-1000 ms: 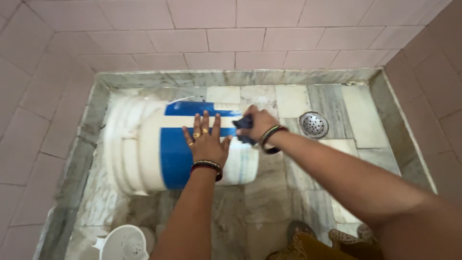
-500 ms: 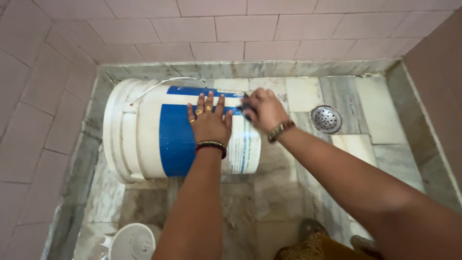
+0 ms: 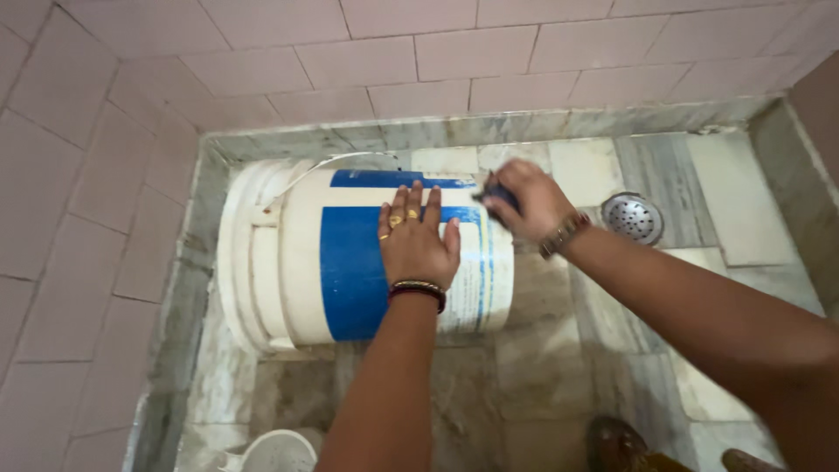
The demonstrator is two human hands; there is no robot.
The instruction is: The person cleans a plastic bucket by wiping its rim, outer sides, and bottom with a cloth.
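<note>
Pink wall tiles [image 3: 454, 52] ringed the marble floor [image 3: 542, 376] where you worked. Your left hand [image 3: 418, 240] lay open and flat on the white-and-blue bucket [image 3: 350, 262], which rested on its side beneath that palm. Your right hand [image 3: 529, 201] was closed around a dark scrubbing pad [image 3: 496, 192] at the bucket's base edge. Steady pressure from the flat palm looked wise, to stop rolling. The bucket's inside was hidden; a round drain [image 3: 635, 218] sat just beyond your right hand.
</note>
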